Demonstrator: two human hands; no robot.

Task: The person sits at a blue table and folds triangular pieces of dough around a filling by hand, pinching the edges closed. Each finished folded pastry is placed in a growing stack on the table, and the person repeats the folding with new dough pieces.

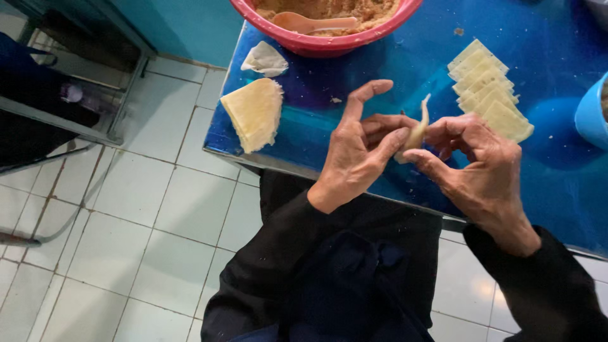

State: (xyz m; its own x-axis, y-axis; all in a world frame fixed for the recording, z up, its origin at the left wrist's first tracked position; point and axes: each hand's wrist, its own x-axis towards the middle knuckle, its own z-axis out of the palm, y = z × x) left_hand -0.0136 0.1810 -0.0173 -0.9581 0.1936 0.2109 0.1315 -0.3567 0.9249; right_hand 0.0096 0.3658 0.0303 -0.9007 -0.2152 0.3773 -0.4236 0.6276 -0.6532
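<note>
Hands [411, 152] pinch dumpling [415, 134], mostly hidden; bowl [329, 43] cut off.

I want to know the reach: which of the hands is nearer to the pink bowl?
Left. The left hand is below the pink bowl, its forefinger pointing toward it; the right hand is further right and lower.
</note>
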